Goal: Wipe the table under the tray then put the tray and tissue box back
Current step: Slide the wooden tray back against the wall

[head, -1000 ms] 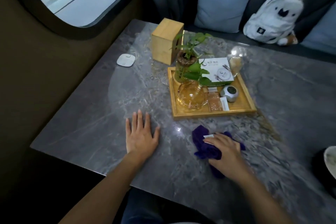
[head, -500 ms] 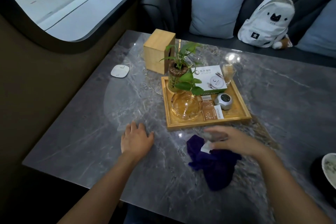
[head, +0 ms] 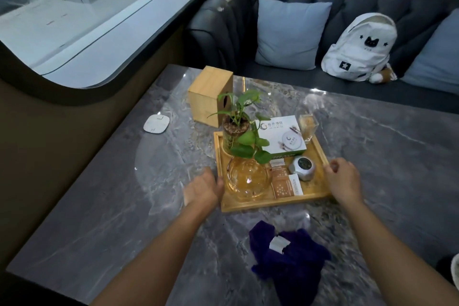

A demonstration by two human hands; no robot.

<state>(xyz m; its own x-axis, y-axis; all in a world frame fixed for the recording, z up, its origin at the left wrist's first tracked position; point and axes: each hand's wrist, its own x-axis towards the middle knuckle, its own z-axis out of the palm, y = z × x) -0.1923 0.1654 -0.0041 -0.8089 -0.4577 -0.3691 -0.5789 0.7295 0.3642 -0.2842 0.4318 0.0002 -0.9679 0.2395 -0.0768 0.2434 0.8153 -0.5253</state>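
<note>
Both hands flank the wooden tray (head: 270, 202) on the marble surface (head: 124, 206), left hand (head: 202, 189) & right hand (head: 344, 181) curled at opposite rims, prob. to lift it level w/ its plant; cloth (head: 293, 263) dropped free, tissue box (head: 210, 99) parked behind

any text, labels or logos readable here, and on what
No text can be read in full.
White box on the tray: a swirl logo with printed characters beside it, too blurred to read.
Orange packets: a white label with small print, too small to read.
Round silver tin: dark lid with marks, unreadable.
Backpack: no words, only a black cat face, two stars, and a star patch.
</note>
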